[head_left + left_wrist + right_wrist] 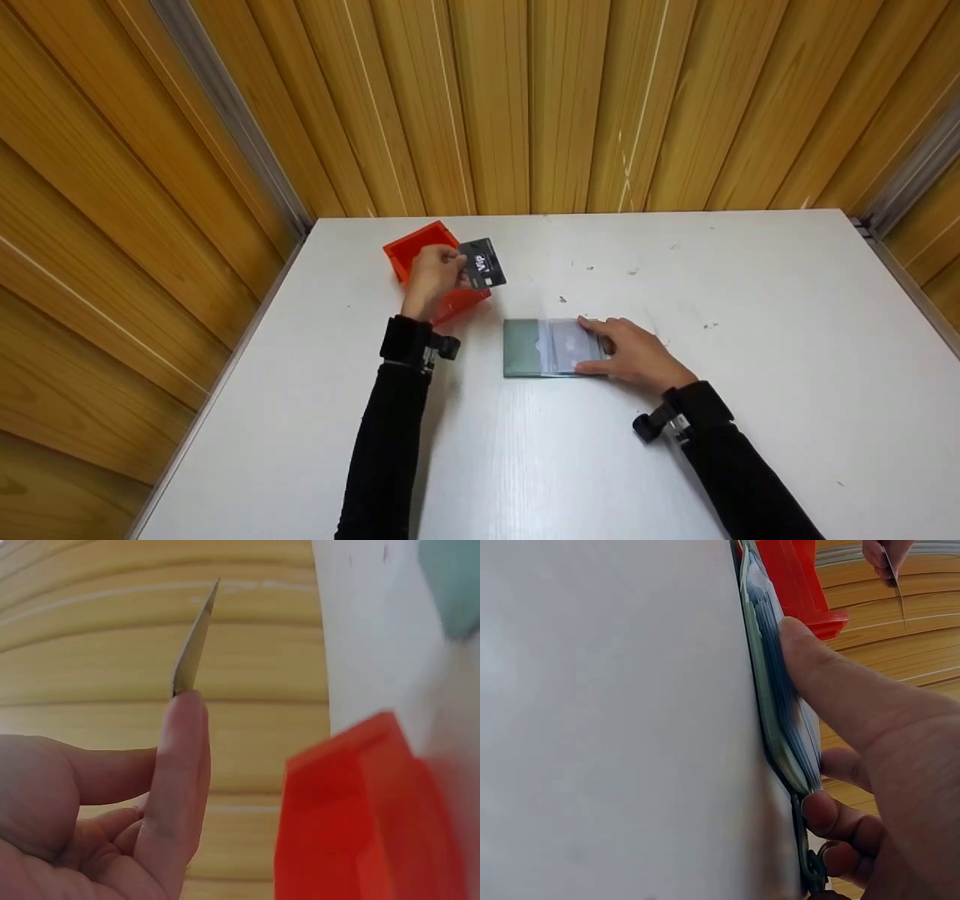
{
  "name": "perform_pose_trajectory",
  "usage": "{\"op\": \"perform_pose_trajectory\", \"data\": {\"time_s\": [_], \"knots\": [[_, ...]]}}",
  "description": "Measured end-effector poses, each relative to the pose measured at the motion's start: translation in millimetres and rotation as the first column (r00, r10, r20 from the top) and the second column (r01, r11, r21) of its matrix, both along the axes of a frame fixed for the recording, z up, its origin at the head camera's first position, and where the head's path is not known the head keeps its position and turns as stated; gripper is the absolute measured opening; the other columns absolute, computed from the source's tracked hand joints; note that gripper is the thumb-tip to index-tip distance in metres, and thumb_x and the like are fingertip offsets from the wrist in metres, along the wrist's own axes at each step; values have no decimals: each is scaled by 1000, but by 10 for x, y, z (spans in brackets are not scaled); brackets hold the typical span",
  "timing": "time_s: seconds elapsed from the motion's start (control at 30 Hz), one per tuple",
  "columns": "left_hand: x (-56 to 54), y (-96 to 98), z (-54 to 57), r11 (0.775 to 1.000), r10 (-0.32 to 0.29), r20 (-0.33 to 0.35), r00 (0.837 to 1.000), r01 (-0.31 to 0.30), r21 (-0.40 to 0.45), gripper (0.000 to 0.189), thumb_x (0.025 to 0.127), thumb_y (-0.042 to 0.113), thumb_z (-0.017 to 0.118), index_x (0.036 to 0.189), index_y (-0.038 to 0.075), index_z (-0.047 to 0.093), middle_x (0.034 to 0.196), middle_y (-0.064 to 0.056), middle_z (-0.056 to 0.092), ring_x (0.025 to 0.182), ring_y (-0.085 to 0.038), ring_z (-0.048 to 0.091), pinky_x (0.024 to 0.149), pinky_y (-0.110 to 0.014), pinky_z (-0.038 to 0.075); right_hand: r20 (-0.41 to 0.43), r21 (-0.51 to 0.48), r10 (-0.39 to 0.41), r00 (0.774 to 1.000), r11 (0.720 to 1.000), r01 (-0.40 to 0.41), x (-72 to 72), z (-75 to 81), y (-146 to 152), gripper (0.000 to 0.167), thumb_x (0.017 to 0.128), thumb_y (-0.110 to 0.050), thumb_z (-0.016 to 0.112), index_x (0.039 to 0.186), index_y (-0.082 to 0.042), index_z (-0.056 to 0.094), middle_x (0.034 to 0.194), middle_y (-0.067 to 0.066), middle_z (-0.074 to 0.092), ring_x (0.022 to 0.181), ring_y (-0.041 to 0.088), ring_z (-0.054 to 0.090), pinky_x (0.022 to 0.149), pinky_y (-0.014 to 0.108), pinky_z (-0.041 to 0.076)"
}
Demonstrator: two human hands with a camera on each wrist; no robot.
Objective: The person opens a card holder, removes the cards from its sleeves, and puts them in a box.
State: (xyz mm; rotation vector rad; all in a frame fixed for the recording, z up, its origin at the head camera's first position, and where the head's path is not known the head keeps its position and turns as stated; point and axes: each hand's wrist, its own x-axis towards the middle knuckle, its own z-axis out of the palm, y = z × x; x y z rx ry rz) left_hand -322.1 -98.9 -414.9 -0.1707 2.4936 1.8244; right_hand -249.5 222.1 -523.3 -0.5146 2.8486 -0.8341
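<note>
My left hand (433,276) pinches a black card (482,264) marked "VIP" between thumb and fingers, above the red box (415,247). In the left wrist view the card (196,645) shows nearly edge-on beyond the fingertips. A green card holder (520,349) lies open on the white table, its clear plastic sleeves (559,349) fanned to the right. My right hand (637,354) grips the sleeves' right part. In the right wrist view its thumb (825,667) presses on the stack of sleeves, with other fingers curled at the holder's edge.
The red box stands tilted or angled near the table's far left part, left of the card holder. Wood-patterned panels (562,105) rise behind the white table (750,337) and along its left side. Small dark marks dot the tabletop.
</note>
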Motion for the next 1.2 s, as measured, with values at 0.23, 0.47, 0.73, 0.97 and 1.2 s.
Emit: {"op": "perform_pose_trajectory", "data": {"time_s": [0.23, 0.47, 0.73, 0.97, 1.2], "knots": [[-147, -290, -23, 993, 116, -32, 993, -117, -19, 21, 104, 6, 59, 117, -9, 66, 92, -14, 64, 66, -13, 61, 61, -21, 58, 27, -5, -10, 1000, 1000, 10, 16, 8, -19, 88, 83, -55, 83, 154, -15, 50, 96, 3, 51, 91, 20, 45, 74, 33, 35], [-251, -364, -142, 931, 188, -75, 979, -202, -303, 20, 103, 10, 60, 108, -4, 72, 91, -15, 72, 65, -14, 62, 60, -21, 50, 29, -11, -5, 1000, 1000, 5, 22, 9, -26, 88, 83, -55, 83, 155, -16, 50, 103, 4, 56, 94, 20, 46, 77, 33, 36], [-322, -236, -217, 846, 177, -125, 976, -216, -487, 21, 101, 9, 61, 91, -2, 74, 98, -18, 76, 96, -33, 70, 85, -43, 56, 24, -5, -1, 1000, 1000, 1, 14, 13, -11, 88, 83, -55, 82, 154, -15, 50, 109, 6, 61, 96, 20, 47, 80, 34, 38], [-344, -179, -302, 776, 143, -173, 975, -219, -591, 20, 99, 6, 61, 93, -5, 76, 96, -21, 77, 99, -39, 72, 88, -48, 58, 20, -10, -11, 1000, 1000, 12, 23, 7, -15, 88, 82, -56, 83, 154, -16, 51, 115, 6, 63, 97, 21, 48, 81, 35, 39], [-380, -113, -361, 736, 149, -136, 979, -202, -646, 23, 99, 0, 54, 103, -6, 76, 100, -22, 76, 98, -36, 72, 88, -46, 59, 12, -25, -3, 1000, 1000, 3, 5, 14, -6, 88, 82, -55, 83, 153, -14, 51, 109, 5, 60, 95, 20, 48, 79, 34, 38]]}}
